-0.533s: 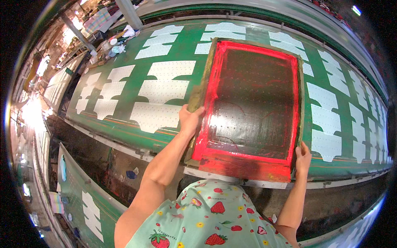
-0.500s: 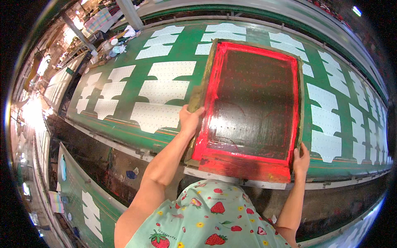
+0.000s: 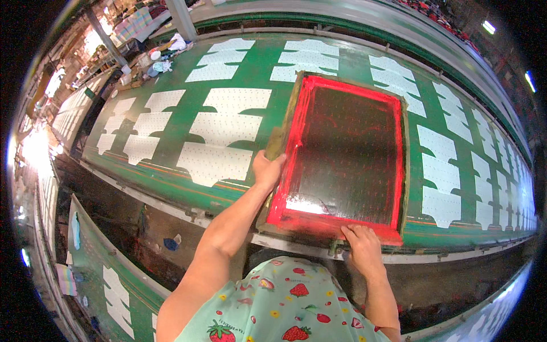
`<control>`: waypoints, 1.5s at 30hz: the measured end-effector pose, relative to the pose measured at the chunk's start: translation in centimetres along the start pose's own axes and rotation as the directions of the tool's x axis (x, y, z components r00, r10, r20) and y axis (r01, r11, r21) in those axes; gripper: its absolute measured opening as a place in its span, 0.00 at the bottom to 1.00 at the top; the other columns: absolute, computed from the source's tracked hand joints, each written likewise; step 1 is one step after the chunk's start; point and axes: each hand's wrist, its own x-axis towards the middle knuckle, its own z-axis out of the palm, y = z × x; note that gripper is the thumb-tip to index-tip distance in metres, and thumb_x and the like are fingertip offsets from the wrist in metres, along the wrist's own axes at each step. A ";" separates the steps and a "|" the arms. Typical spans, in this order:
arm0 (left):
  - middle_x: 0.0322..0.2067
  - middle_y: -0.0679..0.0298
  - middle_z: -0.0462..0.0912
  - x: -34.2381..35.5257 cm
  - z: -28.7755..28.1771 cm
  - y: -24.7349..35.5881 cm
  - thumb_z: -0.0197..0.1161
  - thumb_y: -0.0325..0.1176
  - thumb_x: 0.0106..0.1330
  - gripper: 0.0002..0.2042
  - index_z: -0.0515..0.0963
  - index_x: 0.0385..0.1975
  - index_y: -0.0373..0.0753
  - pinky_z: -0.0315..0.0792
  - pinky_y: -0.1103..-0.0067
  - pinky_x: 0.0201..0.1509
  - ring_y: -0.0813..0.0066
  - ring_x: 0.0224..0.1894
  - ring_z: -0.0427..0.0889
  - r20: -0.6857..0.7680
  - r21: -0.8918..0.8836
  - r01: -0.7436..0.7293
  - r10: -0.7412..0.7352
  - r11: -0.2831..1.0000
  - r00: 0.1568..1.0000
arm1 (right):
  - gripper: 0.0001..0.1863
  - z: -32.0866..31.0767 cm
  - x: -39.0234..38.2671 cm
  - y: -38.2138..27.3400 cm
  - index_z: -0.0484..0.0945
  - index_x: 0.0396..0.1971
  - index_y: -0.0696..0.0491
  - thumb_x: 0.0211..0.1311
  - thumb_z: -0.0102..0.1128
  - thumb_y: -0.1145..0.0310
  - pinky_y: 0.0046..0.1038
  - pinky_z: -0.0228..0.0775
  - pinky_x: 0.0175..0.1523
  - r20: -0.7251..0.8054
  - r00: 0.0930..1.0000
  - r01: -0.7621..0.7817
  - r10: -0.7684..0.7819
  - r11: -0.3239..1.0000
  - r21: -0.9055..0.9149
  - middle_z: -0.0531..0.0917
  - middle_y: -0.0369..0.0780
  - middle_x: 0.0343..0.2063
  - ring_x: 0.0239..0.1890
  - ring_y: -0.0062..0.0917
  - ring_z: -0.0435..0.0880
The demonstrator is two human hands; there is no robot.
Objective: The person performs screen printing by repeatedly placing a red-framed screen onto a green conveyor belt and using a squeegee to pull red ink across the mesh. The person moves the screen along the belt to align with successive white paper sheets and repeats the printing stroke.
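Note:
A screen-printing frame (image 3: 347,154) with a dark mesh and a bright red border sits over the near half of the long green printing table (image 3: 171,77). My left hand (image 3: 268,169) is closed round its left side, beside a short olive-coloured bar (image 3: 276,142). At the near edge, toward the right corner, my right hand (image 3: 363,248) has its fingers bent over the red border; its thumb is hidden. White cut fabric pieces (image 3: 219,137) with small dots lie in rows to the left of the frame, and more fabric pieces (image 3: 439,176) lie to its right.
A metal rail (image 3: 188,214) runs along the table's near edge. Cloths and small containers (image 3: 154,65) crowd the far left corner by a post (image 3: 181,20). Another green table (image 3: 91,268) stands at the lower left. My apron (image 3: 290,302) has a strawberry print.
My right hand has left the frame's right side and moved to its near edge. The frame's far edge appears lower in the view. My left hand keeps its hold.

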 end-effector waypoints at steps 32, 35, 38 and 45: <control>0.53 0.43 0.89 -0.1 0.5 0.7 0.60 0.44 0.86 0.24 0.82 0.61 0.25 0.76 0.64 0.67 0.54 0.58 0.87 -0.023 0.057 0.005 -0.004 0.998 1.000 | 0.29 4.0 23.0 13.1 0.88 0.56 0.50 0.49 0.70 0.79 0.45 0.82 0.59 -0.125 0.992 -0.043 0.015 0.973 -0.228 0.89 0.43 0.49 0.53 0.44 0.89; 0.53 0.42 0.89 0.0 0.7 0.7 0.57 0.44 0.87 0.24 0.82 0.60 0.24 0.75 0.63 0.67 0.53 0.57 0.86 -0.030 0.064 0.035 -0.033 0.997 0.999 | 0.27 4.2 28.7 17.0 0.89 0.55 0.48 0.52 0.69 0.80 0.44 0.82 0.60 -0.166 0.986 -0.043 0.004 0.971 -0.234 0.89 0.42 0.49 0.54 0.42 0.89; 0.51 0.44 0.89 0.0 0.7 0.7 0.56 0.43 0.88 0.23 0.83 0.57 0.23 0.76 0.64 0.65 0.56 0.55 0.86 -0.063 0.099 0.028 -0.022 0.995 0.998 | 0.25 4.2 34.2 21.1 0.89 0.55 0.48 0.55 0.68 0.79 0.44 0.82 0.59 -0.176 0.983 0.004 -0.052 0.964 -0.265 0.90 0.42 0.48 0.53 0.42 0.90; 0.46 0.48 0.89 -0.2 1.0 0.9 0.54 0.42 0.89 0.22 0.84 0.52 0.24 0.76 0.66 0.60 0.62 0.49 0.83 -0.146 0.134 0.067 -0.047 0.989 0.988 | 0.19 2.9 44.9 27.1 0.89 0.56 0.46 0.66 0.65 0.71 0.51 0.87 0.57 -0.083 0.997 -0.017 -0.008 0.953 -0.303 0.91 0.47 0.47 0.53 0.45 0.93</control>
